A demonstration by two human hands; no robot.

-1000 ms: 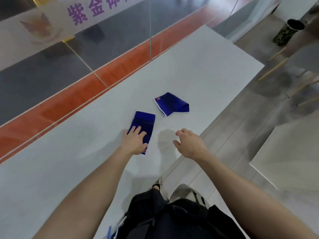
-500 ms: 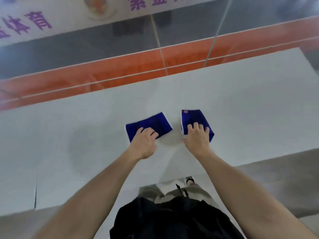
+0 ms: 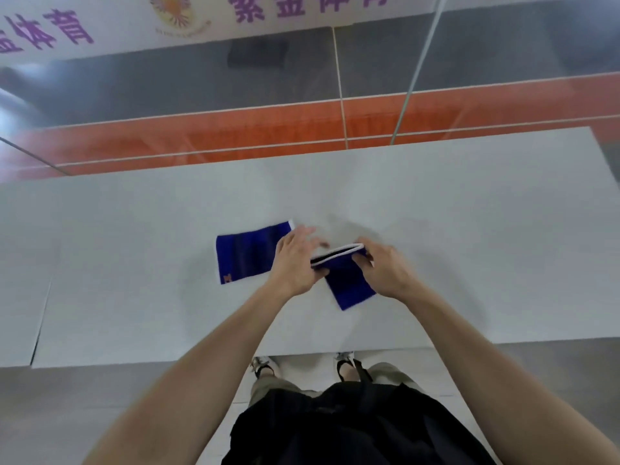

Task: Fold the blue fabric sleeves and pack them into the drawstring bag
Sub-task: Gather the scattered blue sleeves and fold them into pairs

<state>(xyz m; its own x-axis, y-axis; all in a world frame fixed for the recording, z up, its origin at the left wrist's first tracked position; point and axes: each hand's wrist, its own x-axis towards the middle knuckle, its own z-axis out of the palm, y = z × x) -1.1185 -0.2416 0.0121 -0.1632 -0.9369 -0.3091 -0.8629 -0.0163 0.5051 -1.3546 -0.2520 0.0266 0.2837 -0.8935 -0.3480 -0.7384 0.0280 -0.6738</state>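
Note:
Two blue fabric sleeves with white trim lie on a white table (image 3: 134, 263). The left sleeve (image 3: 245, 256) rests flat, an orange mark at its near corner. The right sleeve (image 3: 349, 283) is lifted at its white-edged far end. My left hand (image 3: 295, 263) pinches the left corner of that raised end, while my right hand (image 3: 385, 266) grips the right corner. Both hands hold the same sleeve; its near end still lies on the table. No drawstring bag is in view.
A glass wall with an orange band and purple lettering runs behind the table's far edge (image 3: 335, 156). The table's near edge (image 3: 201, 359) is close to my body, with grey floor (image 3: 84, 414) below. A seam (image 3: 42, 320) splits the tabletop at the left.
My left hand left the left sleeve and joined my right hand on the right sleeve. Its far end has been lifted off the table. The view has shifted.

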